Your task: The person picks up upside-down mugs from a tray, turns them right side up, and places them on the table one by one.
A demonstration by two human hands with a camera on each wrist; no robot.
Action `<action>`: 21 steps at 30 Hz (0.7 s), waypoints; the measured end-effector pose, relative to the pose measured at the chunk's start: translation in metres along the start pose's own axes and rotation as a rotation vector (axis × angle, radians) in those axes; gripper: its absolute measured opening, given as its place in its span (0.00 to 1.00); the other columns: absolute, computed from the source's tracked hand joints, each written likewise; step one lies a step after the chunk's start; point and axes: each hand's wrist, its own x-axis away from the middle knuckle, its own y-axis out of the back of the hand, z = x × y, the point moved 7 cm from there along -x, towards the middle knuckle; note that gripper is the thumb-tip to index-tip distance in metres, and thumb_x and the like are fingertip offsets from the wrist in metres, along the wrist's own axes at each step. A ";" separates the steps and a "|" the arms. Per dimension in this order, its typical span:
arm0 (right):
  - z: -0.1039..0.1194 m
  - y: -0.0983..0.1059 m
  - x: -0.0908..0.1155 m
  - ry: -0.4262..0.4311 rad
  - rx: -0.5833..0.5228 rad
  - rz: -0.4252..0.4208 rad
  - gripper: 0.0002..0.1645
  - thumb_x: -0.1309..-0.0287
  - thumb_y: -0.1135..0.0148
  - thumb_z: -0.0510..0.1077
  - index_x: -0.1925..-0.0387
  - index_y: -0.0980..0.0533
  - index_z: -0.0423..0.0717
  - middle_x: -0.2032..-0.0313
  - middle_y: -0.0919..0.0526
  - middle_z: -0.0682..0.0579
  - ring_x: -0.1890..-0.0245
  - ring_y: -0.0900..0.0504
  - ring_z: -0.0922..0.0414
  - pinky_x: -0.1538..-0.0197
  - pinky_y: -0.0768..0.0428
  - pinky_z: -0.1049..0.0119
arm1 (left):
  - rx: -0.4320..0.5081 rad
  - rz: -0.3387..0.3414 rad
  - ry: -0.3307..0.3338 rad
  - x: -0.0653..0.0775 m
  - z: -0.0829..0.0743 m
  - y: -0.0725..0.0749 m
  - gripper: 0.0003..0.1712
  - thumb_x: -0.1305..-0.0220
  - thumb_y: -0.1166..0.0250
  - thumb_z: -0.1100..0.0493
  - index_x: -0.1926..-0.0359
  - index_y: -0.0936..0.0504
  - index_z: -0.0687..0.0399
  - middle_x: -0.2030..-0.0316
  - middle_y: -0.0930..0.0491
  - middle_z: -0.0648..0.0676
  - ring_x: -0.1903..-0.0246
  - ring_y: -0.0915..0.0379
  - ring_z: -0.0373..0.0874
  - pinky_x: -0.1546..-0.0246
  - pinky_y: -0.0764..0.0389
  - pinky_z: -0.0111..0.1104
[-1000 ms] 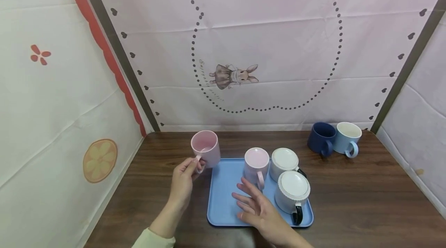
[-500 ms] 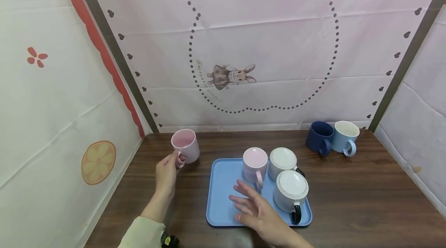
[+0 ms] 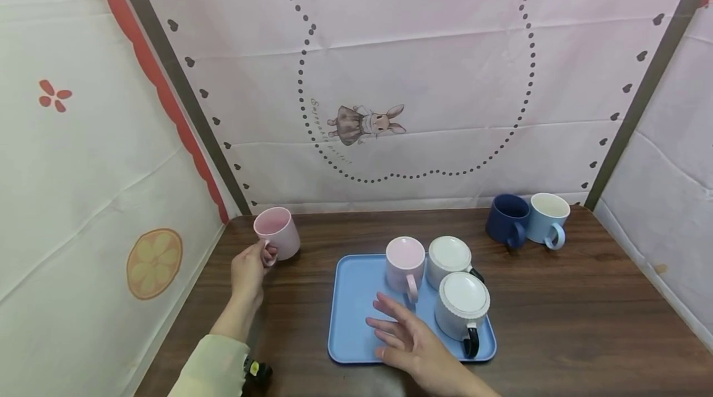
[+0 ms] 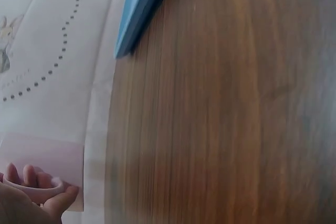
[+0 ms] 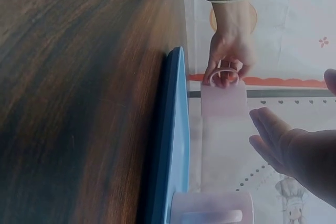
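Note:
My left hand [image 3: 249, 268] grips the handle of a pink mug [image 3: 281, 237] at the back left of the table. The mug is upright, its pink inside showing in the head view. In the left wrist view, fingers curl through the handle of the mug [image 4: 47, 156], close to the table's surface. My right hand [image 3: 409, 344] hovers with spread, relaxed fingers over the front of a blue tray [image 3: 348, 304], holding nothing. Just beyond its fingertips, a second pink mug [image 3: 403, 267] stands on the tray with its handle toward me.
Two white mugs with black handles, one behind [image 3: 449, 259] and one in front [image 3: 461, 307], sit upside down on the tray's right side. A dark blue mug [image 3: 507, 220] and a light blue mug [image 3: 546, 220] stand at the back right. Printed cloth [image 3: 445, 75] walls the table.
My left hand has carried the pink mug leftward, from beside the tray's back left corner to the table's back left. The right hand has stayed nearly still over the tray.

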 end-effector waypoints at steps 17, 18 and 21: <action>0.000 0.001 0.001 -0.021 -0.028 0.004 0.47 0.30 0.40 0.37 0.19 0.54 0.36 0.21 0.50 0.28 0.24 0.40 0.31 0.31 0.28 0.73 | 0.010 -0.063 0.037 -0.028 0.011 0.025 0.22 0.24 0.45 0.57 0.80 0.22 0.52 0.79 0.17 0.44 0.74 0.22 0.37 0.64 0.17 0.29; 0.000 0.001 0.001 -0.026 -0.033 0.004 0.48 0.30 0.40 0.37 0.19 0.54 0.36 0.21 0.50 0.28 0.24 0.40 0.31 0.31 0.28 0.73 | 0.015 -0.067 0.038 -0.029 0.012 0.026 0.22 0.24 0.45 0.57 0.80 0.21 0.52 0.79 0.17 0.44 0.74 0.22 0.37 0.65 0.17 0.29; 0.000 0.001 0.001 -0.039 -0.047 0.004 0.48 0.30 0.39 0.37 0.19 0.53 0.37 0.21 0.50 0.29 0.23 0.40 0.32 0.31 0.27 0.72 | 0.023 -0.082 0.040 -0.032 0.014 0.029 0.21 0.25 0.45 0.57 0.79 0.21 0.51 0.80 0.17 0.44 0.75 0.22 0.36 0.66 0.17 0.28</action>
